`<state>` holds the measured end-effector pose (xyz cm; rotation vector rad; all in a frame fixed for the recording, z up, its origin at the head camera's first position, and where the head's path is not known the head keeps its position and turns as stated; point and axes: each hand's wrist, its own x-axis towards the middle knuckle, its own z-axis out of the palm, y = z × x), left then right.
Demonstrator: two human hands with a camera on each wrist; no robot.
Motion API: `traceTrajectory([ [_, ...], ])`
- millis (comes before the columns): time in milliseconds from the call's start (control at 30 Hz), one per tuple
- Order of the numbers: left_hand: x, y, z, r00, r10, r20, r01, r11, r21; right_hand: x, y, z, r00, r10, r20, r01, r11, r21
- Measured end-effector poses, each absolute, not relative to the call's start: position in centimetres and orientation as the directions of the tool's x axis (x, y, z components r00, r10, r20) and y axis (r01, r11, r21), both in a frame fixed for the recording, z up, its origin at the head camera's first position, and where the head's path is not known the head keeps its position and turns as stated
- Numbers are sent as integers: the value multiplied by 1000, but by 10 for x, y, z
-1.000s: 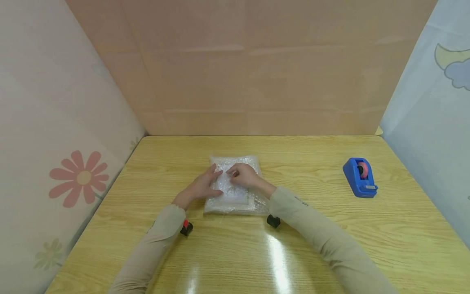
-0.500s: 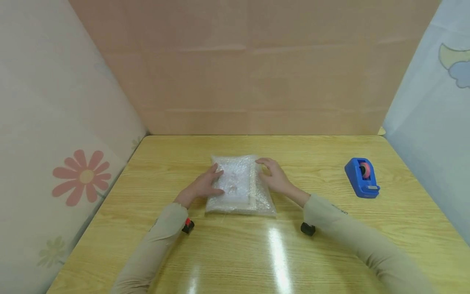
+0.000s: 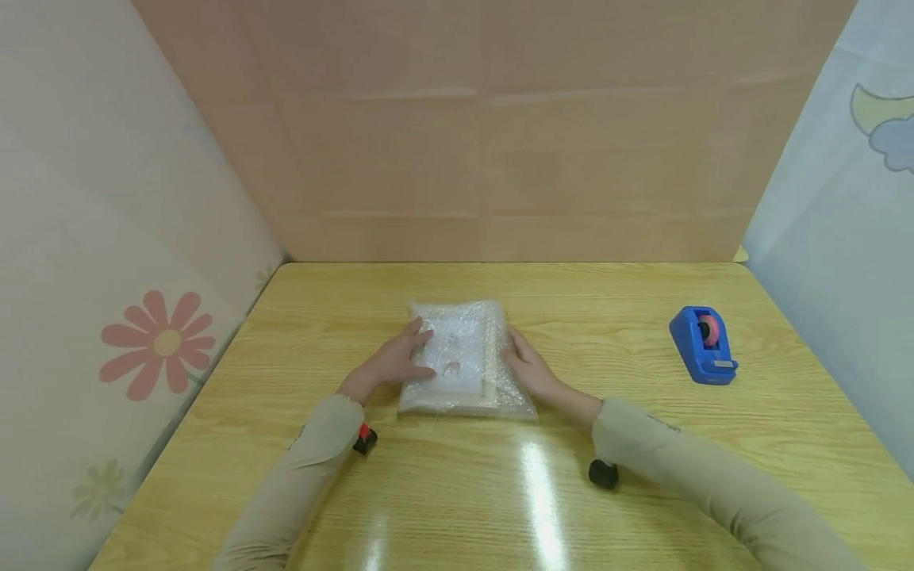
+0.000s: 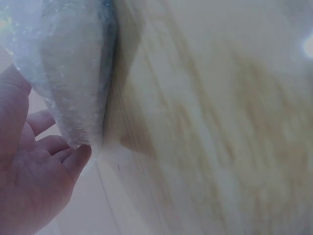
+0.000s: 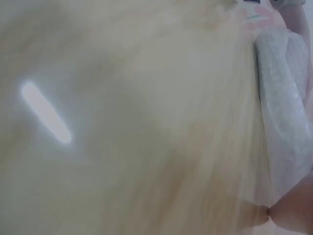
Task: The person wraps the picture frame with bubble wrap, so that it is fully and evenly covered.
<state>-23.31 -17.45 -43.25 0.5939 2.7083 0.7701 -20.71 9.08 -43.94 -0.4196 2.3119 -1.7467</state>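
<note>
A flat package in clear bubble wrap [image 3: 464,357] lies on the wooden table, with a pale-bordered rectangular thing showing through it. My left hand [image 3: 389,361] rests over its left edge, thumb and fingers spread apart on the wrap. In the left wrist view, the fingertips of the left hand [image 4: 44,161] touch the package's edge. At the opposite side my right hand [image 3: 534,371] lies along the right edge, fingers extended against the wrap; some fingertips are hidden by it. The right wrist view catches only part of the right hand [image 5: 296,210], low beside the bulging wrap [image 5: 283,112].
A blue tape dispenser [image 3: 703,346] with a pink roll stands on the right of the table [image 3: 607,309]. A brown panel [image 3: 471,143] rises behind the table. Printed sheets flank both sides, a flower on the left one.
The right hand has moved from the middle of the package to its right edge, then down along it. The left hand has stayed on the left edge.
</note>
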Motion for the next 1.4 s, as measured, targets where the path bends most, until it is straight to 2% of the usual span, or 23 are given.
traceTrajectory([
  [133, -232, -173, -430, -884, 442, -149, 294, 776, 558, -210, 81, -454, -963, -268, 9, -66, 205, -977],
  [467, -229, -170, -428, -883, 457, -105, 311, 738, 598, -205, 45, -441, -993, -108, -55, 42, 118, -992],
  [567, -228, -169, -428, -883, 461, -87, 321, 729, 605, -205, 35, -441, -996, -82, -23, 6, 209, -978],
  [733, -228, -168, -428, -875, 480, -63, 355, 725, 591, -207, 23, -443, -991, -78, 108, -133, 527, -839],
  [800, -229, -168, -427, -873, 483, -65, 364, 735, 573, -209, 19, -444, -990, -73, 118, -138, 594, -793],
  [867, -229, -168, -426, -871, 486, -73, 368, 744, 558, -211, 18, -447, -991, -72, 113, -133, 603, -787],
  [933, -230, -168, -426, -871, 485, -80, 368, 751, 549, -219, 22, -461, -985, -100, 137, -170, 552, -816],
  [1133, -231, -167, -424, -861, 499, -100, 379, 760, 529, -223, 58, -458, -954, -291, 73, -166, 310, -936],
  [1167, -231, -167, -424, -860, 500, -100, 380, 759, 529, -219, 65, -444, -945, -325, 39, -151, 327, -933],
  [1333, -232, -168, -424, -847, 528, -68, 402, 719, 567, -229, 92, -443, -835, -538, 117, -401, 448, -799],
  [1400, -232, -168, -424, -839, 541, -47, 419, 700, 578, -233, 95, -444, -798, -591, 116, -454, 464, -761],
])
